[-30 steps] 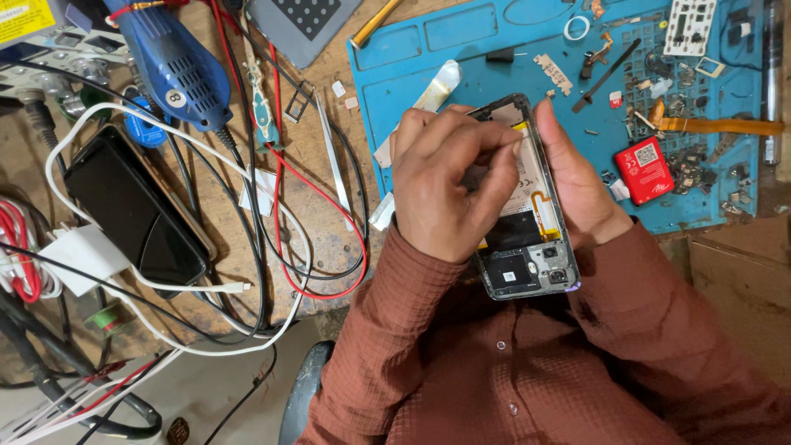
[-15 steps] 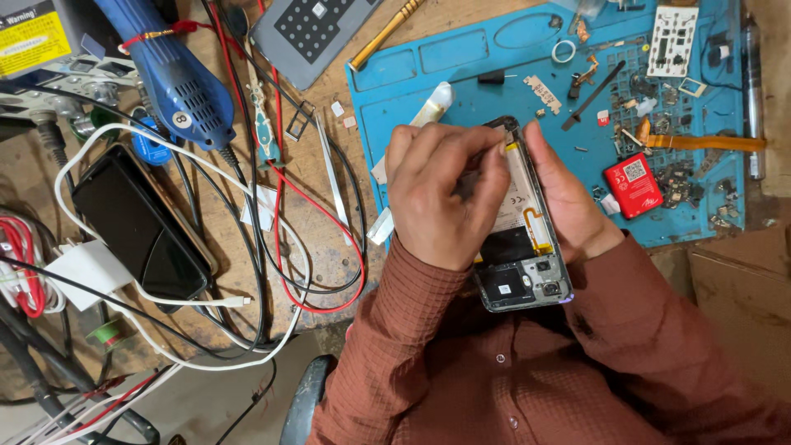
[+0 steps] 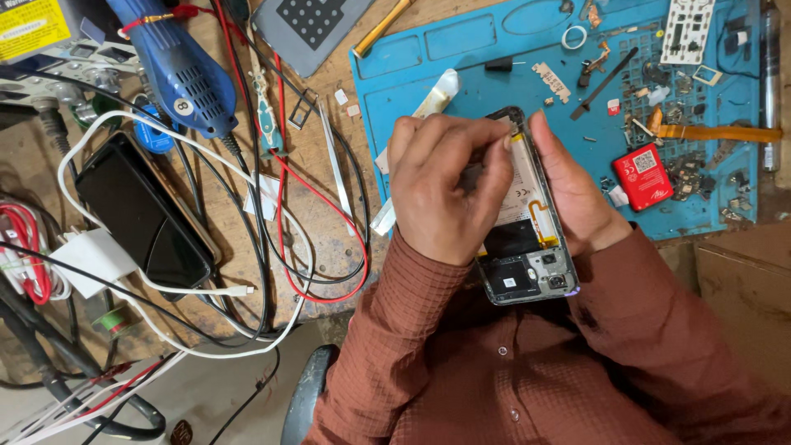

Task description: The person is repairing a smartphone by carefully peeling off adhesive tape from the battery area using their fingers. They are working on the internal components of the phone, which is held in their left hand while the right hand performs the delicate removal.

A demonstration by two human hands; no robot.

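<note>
An opened phone (image 3: pixel 527 247) with its back cover off, showing a battery and dark circuit boards, is held over the near edge of the blue work mat (image 3: pixel 461 58). My right hand (image 3: pixel 577 194) grips the phone along its right side, thumb up at the top corner. My left hand (image 3: pixel 445 189) lies across the phone's left half. Its fingers are curled and its fingertips are pinched together at the upper inside of the frame. What they pinch is hidden.
A small red box (image 3: pixel 643 175), an orange flex cable (image 3: pixel 717 132), a white parts card (image 3: pixel 688 29) and several small parts lie on the mat. Left on the wooden bench are tweezers (image 3: pixel 334 156), a blue heat tool (image 3: pixel 185 70), a black phone (image 3: pixel 140 210) on a white charger cable, and tangled wires.
My hands and the phone keep almost the same pose. My left fingertips have crept slightly toward the phone's top edge, and the view has shifted a little.
</note>
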